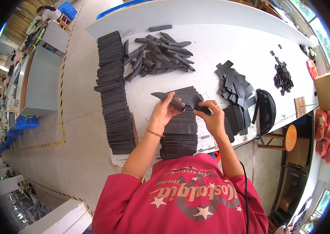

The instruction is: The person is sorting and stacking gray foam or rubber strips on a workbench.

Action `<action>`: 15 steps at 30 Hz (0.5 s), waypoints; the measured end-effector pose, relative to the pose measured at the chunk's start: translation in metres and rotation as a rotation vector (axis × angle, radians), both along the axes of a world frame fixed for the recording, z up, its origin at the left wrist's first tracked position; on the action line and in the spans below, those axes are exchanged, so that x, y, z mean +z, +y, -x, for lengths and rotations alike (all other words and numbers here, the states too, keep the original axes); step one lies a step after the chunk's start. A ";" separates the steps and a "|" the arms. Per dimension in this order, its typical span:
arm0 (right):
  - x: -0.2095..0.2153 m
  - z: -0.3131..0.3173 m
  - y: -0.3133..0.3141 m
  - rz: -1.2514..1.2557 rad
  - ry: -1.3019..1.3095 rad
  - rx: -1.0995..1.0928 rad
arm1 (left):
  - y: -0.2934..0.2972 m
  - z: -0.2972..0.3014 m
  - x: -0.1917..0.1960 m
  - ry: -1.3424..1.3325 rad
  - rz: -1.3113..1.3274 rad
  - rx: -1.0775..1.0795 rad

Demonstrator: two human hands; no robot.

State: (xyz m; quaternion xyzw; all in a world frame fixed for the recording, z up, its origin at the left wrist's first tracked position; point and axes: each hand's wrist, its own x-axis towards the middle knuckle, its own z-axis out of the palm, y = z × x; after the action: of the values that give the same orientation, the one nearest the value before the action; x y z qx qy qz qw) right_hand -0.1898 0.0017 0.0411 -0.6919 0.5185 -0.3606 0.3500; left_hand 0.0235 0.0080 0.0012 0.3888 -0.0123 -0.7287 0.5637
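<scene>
Holds a curled black piece [177, 104] in the left hand [164, 112] with the thumb across it, probably to steady the roll; pinches a dark piece [205, 110] tightly in the right hand [214, 117] (hard to say, black on black, whether separate from the first). Works just above a layered stack [178, 138] on the white table [204, 41], likely set near the body for short reach. Has a loose pile of rolled pieces [159, 58] beyond and a long row [112, 89] at left, apparently packed tight to save room.

- Red shirt [129, 202]: large gold lettering [196, 192] in a decorative face across the front, legible
- Same garment: smaller gold words and a fine line of capitals beside the large word, partly legible
- Surface [247, 45], near edge: small dark print [158, 155], too little visible to read
</scene>
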 end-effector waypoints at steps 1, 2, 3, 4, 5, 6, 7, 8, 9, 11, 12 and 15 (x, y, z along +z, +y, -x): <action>0.011 -0.004 0.003 -0.092 -0.064 -0.040 | 0.000 -0.004 -0.009 0.031 0.026 0.009; 0.018 -0.006 0.005 -0.183 -0.127 -0.079 | 0.001 -0.008 -0.017 0.062 0.052 0.018; 0.022 -0.005 0.006 -0.116 -0.005 -0.070 | 0.000 -0.008 -0.018 0.052 0.094 0.017; 0.021 -0.004 0.007 -0.116 -0.004 -0.072 | -0.001 -0.009 -0.019 0.053 0.094 0.014; 0.019 -0.001 0.009 -0.097 0.010 0.012 | -0.003 -0.011 -0.021 0.057 0.104 0.006; 0.019 0.000 0.010 -0.080 0.025 0.097 | -0.004 -0.011 -0.021 0.061 0.113 -0.001; 0.023 -0.003 0.013 -0.036 0.049 0.116 | -0.004 -0.011 -0.021 0.062 0.112 -0.001; 0.022 -0.005 0.013 -0.037 0.049 0.117 | -0.004 -0.010 -0.021 0.051 0.107 -0.010; 0.019 -0.006 0.013 0.044 0.092 0.141 | -0.005 -0.009 -0.016 0.041 0.103 -0.020; 0.016 -0.010 0.010 0.185 0.170 0.159 | -0.006 -0.003 -0.005 0.013 0.084 -0.034; 0.015 -0.011 0.009 0.186 0.170 0.162 | -0.005 -0.002 -0.001 -0.018 0.064 -0.042; 0.015 -0.014 0.007 0.345 0.291 0.148 | -0.003 -0.002 -0.001 -0.063 0.034 -0.063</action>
State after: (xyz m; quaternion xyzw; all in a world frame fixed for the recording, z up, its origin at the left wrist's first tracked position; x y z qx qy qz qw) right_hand -0.1763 0.0090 0.0559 -0.8223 0.4418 -0.3138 0.1737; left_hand 0.0252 0.0052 0.0002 0.4014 -0.0545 -0.7331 0.5463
